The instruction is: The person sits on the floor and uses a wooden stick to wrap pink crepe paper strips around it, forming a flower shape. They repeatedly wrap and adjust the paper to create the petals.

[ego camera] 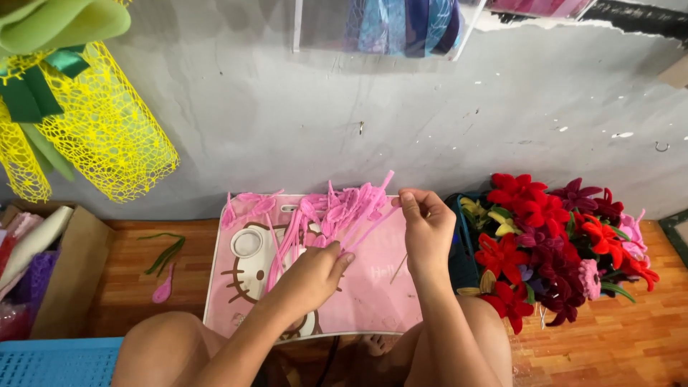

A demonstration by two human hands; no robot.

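The left hand (315, 269) is closed on the near ends of a bundle of pink pipe-cleaner petals (337, 208), which fan away toward the far wall above a small pink tabletop (373, 294) with a cartoon cat face printed on it. The right hand (428, 229) is raised just to the right of the bundle, thumb and fingers pinched together on one thin pink stem (373, 228) that slants down toward the left hand (whether it grips anything more, I cannot tell). The two hands sit near each other but do not touch.

The tabletop rests over the person's bare knees on a wooden floor (616, 337). To the right, a heap of finished pipe-cleaner flowers (552, 236) in red, maroon, pink and yellow lies against the wall. On the floor to the left lie a single pink petal (163, 290) and a few green stems (166, 251), beside a brown cardboard box (72, 272). A roll of yellow mesh (100, 129) hangs at the far left, and a blue plastic crate (57, 362) sits at the near left corner.
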